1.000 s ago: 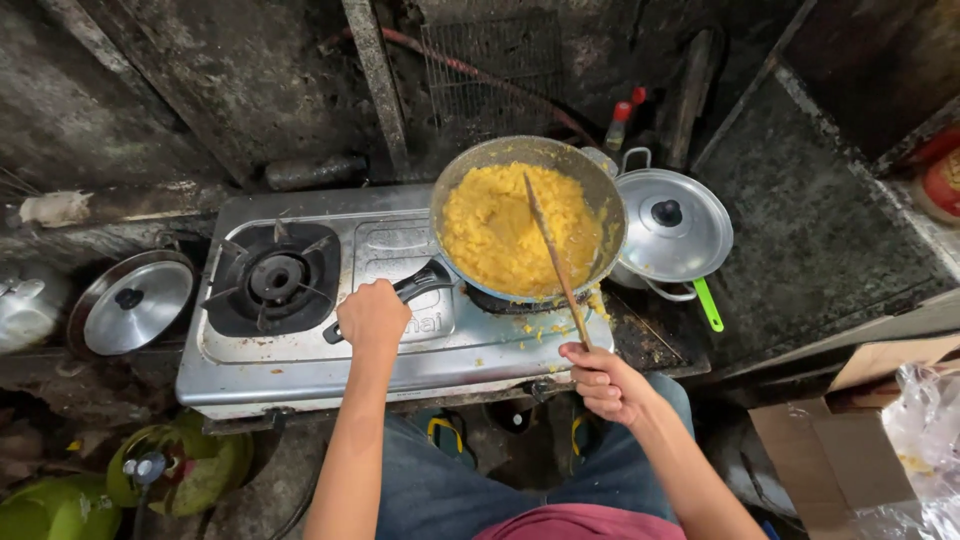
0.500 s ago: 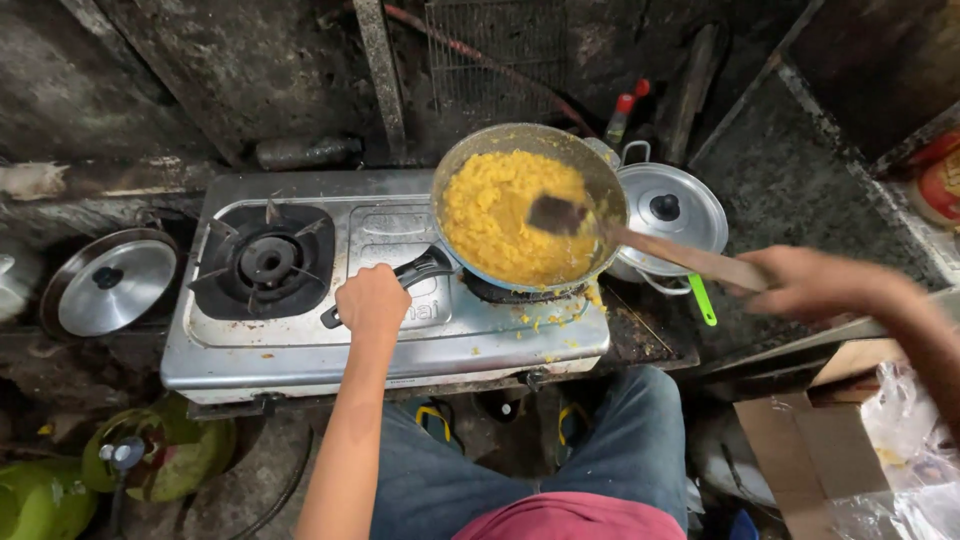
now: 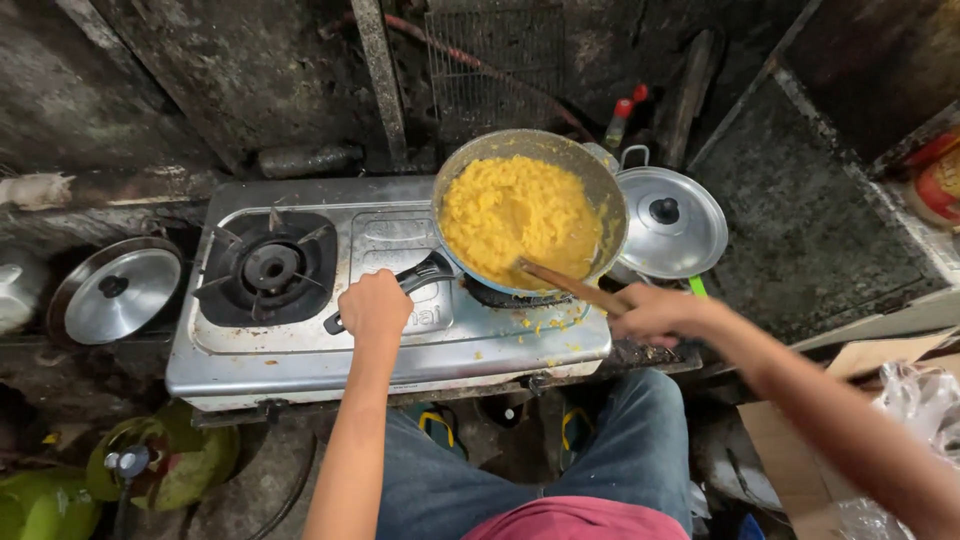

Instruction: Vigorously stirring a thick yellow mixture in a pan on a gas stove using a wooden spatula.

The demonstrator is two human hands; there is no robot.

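**Spatula slants from the right hand up into the pan**

The round grey metal frying pan [image 3: 530, 215], full of crumbly yellow food [image 3: 515, 215], sits on the right burner of the steel two-burner gas stove [image 3: 390, 340]. The left hand [image 3: 375, 308] is closed tight around the pan's black handle [image 3: 415, 278], which runs down-left from the pan. The right hand [image 3: 650, 312], curled shut, grips the long wooden spatula [image 3: 570, 285] just right of the pan; its long axis slants up-left, tip in the food's near edge. A lidded silver pot [image 3: 670, 222] stands beside the pan.
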